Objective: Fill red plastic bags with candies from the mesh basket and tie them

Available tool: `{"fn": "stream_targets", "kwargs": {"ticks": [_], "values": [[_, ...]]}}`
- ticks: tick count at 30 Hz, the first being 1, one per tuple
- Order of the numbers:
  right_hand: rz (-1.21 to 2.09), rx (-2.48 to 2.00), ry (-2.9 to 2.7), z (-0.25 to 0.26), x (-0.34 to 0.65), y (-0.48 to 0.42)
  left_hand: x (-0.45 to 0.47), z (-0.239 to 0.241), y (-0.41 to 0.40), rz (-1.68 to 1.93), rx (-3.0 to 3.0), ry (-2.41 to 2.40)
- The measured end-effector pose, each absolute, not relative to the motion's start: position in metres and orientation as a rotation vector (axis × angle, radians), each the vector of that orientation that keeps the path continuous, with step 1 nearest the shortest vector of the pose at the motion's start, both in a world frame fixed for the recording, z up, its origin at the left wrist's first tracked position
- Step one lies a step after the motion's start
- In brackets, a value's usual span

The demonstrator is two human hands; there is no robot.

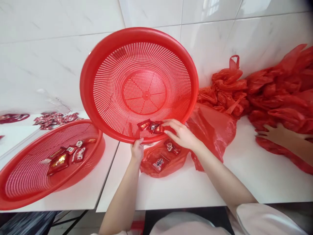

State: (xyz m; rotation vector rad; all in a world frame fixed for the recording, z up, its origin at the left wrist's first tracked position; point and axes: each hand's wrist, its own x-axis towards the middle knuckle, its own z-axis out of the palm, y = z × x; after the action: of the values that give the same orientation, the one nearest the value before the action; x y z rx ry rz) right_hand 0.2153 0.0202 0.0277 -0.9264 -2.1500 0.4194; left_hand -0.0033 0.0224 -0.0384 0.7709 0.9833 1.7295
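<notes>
A large red mesh basket is tilted up on its side, its inside facing me. My left hand grips its lower rim, thumb inside. A few small red snack packets lie low in the basket, against the rim. My right hand reaches over that rim, fingers stretched and apart, fingertips touching the packets at the right. Just below the rim, an open red plastic bag lies on the table with red packets in it.
At the left, a second red mesh basket holds several packets. Small patterned packets are piled behind it. Crumpled red plastic bags line the wall at the right, with a larger heap beyond. Another person's hand touches that heap.
</notes>
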Motion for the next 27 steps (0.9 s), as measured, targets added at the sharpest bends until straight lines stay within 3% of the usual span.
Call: {"fn": "stream_targets", "kwargs": {"ticks": [7,17,27], "values": [[0.288,-1.095,-2.391,0.006,0.202,0.023,0.037,-0.056,0.003,1.645,0.771,0.981],[0.389,-0.847,-2.547,0.010,0.210,0.032,0.024,-0.048,0.015,1.676,0.711,0.951],[0.712,-0.653,-2.461,0.016,0.210,0.024,-0.001,-0.045,0.032,1.841,0.711,0.999]]}}
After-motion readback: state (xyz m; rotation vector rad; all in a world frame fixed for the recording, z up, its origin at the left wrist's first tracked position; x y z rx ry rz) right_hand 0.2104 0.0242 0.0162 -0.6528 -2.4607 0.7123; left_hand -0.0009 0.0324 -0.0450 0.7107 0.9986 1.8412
